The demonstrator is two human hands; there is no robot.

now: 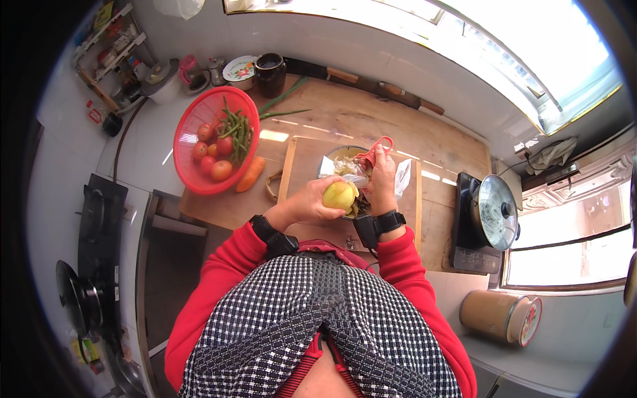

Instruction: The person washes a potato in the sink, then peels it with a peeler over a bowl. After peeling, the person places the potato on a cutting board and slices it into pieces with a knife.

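Note:
My left hand (306,201) is wrapped round a peeled yellow potato (338,196), above a bowl of peelings. My right hand (381,180) grips a red peeler (385,142), its handle sticking up past the fingers and its head to the left. The blade cannot be made out clearly, and it is apart from the potato. Beneath both hands, the bowl is lined with a white plastic bag (402,176) and holds peelings (346,163); the hands hide much of it. It stands on a wooden cutting board (304,156).
Left of the board, a red colander (187,178) holds tomatoes (221,170) and green beans (236,132). A carrot (251,175) lies beside it, with green onions (285,113) behind. A lidded pan (497,211) sits on the induction cooker (474,259) at right. A dark jar (270,78) stands at the back.

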